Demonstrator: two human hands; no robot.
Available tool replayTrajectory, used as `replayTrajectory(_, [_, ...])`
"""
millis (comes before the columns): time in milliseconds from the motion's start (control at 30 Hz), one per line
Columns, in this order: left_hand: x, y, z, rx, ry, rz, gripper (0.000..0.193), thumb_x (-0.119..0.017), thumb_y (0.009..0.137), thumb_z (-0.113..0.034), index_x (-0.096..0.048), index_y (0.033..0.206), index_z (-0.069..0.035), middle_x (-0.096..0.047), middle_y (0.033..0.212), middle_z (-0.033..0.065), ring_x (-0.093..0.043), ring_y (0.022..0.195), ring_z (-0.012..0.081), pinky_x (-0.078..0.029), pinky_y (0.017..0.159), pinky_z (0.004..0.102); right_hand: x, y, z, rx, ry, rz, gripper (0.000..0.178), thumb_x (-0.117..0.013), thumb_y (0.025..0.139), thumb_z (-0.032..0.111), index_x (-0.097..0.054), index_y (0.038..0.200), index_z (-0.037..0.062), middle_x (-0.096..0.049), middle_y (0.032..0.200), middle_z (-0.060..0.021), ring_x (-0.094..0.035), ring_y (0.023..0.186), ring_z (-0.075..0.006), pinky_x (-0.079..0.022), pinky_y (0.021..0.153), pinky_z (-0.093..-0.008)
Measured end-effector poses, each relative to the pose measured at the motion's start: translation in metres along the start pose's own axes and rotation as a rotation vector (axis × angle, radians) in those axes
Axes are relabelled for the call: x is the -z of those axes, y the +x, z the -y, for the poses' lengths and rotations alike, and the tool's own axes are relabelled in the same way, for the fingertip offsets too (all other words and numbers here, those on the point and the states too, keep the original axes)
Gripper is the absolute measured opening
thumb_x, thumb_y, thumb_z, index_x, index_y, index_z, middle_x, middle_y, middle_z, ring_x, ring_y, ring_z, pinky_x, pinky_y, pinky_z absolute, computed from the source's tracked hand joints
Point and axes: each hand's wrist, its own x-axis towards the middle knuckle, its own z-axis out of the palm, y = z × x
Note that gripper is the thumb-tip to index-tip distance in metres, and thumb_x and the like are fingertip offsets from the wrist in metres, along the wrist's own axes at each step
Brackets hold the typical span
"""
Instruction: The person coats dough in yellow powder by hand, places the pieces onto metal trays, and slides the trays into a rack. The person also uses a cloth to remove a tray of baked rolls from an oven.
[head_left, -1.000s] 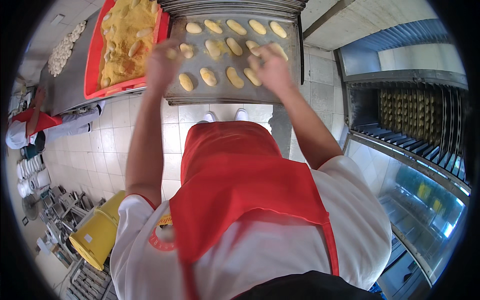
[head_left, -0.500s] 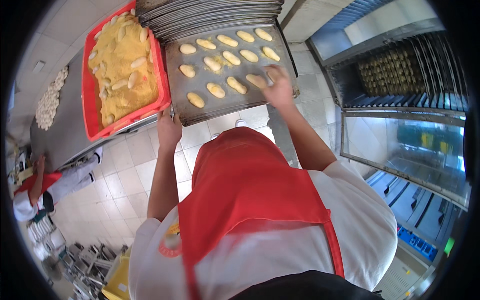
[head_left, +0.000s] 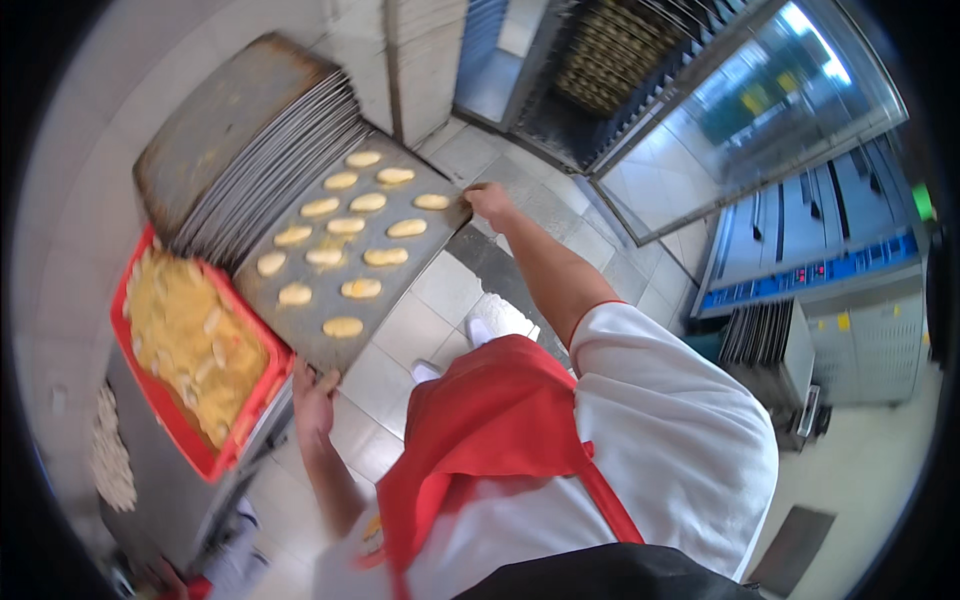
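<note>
A dark metal baking tray (head_left: 268, 318) lies in front of me, carrying several rows of small, oblong, pale-yellow dough pieces (head_left: 345, 226). My left hand (head_left: 314, 402) is closed on its near left corner, beside the red tub (head_left: 278, 372). At the opposite corner, my right hand (head_left: 488, 202) grips the edge with fingers curled round it. That tub holds yellow crumbs (head_left: 190, 330) with a few white dough pieces among them. Behind the tray rises a stack of similar baking trays (head_left: 235, 95).
A tall cabinet (head_left: 618, 55) full of loaded racks stands ahead to the right, its glass door (head_left: 745, 110) swung out. Beyond are a deck oven (head_left: 800, 220) and upright trays (head_left: 755, 345). White dough pieces (head_left: 112, 450) lie on the metal table (head_left: 165, 460) at left.
My right hand has left the dough pieces and taken hold of the tray's right corner. My view and body have turned right; the tray now appears slanted. The left hand stays at its corner.
</note>
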Motion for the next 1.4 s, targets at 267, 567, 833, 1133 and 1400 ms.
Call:
replayTrajectory(267, [-0.090,-0.028,0.004,-0.073,0.129,0.068,0.067,-0.070,0.084,0.001,-0.043,0.144,-0.008,-0.058,0.125,0.0040,-0.058,0.085,0.0106,-0.041,0.058,0.0225,0.110,-0.008,-0.039,-0.042,1.023,0.189,0.015,-0.070,0.096,0.009,-0.066,0.110,0.0053,-0.069,0.102,-0.0060,-0.066,0.101,-0.0211,-0.052,0.097,-0.0417])
replayTrajectory(567, [-0.331,0.032,0.014,-0.134,0.062,0.303,0.063,-0.070,0.085,0.002,-0.041,0.142,-0.003,-0.056,0.127,0.0085,-0.060,0.101,0.0146,-0.046,0.065,0.0261,0.268,-0.039,-0.095,-0.017,0.984,0.358,0.019,-0.071,0.096,0.008,-0.066,0.113,0.0003,-0.068,0.100,-0.0074,-0.070,0.089,-0.0186,-0.062,0.084,-0.0363])
replayTrajectory(833, [-0.499,0.145,0.044,-0.184,0.006,0.568,0.064,-0.062,0.087,0.009,-0.039,0.146,0.004,-0.055,0.141,0.0165,-0.057,0.131,0.0273,-0.050,0.106,0.0407,0.373,0.051,-0.182,-0.235,0.990,0.211,0.029,-0.065,0.100,0.006,-0.064,0.129,0.0023,-0.072,0.116,-0.0089,-0.073,0.093,-0.0196,-0.064,0.084,-0.0353])
replayTrajectory(1133, [-0.570,0.388,0.174,-0.120,0.534,0.484,0.055,-0.081,0.078,0.003,-0.056,0.127,-0.003,-0.065,0.110,0.0071,-0.064,0.100,0.0204,-0.052,0.091,0.0371,0.329,0.227,-0.321,-0.566,1.198,0.023,0.025,-0.061,0.100,0.004,-0.062,0.125,0.0003,-0.066,0.123,-0.0112,-0.069,0.098,-0.0210,-0.066,0.084,-0.0365])
replayTrajectory(1400, [-0.641,0.622,0.274,0.038,0.824,0.564,0.043,-0.086,0.075,0.000,-0.061,0.110,-0.005,-0.059,0.095,0.0057,-0.059,0.089,0.0190,-0.052,0.084,0.0352,0.235,0.422,-0.459,-0.848,1.272,-0.157,0.028,-0.055,0.104,0.004,-0.053,0.131,-0.0049,-0.062,0.127,-0.0169,-0.066,0.110,-0.0275,-0.062,0.097,-0.0410])
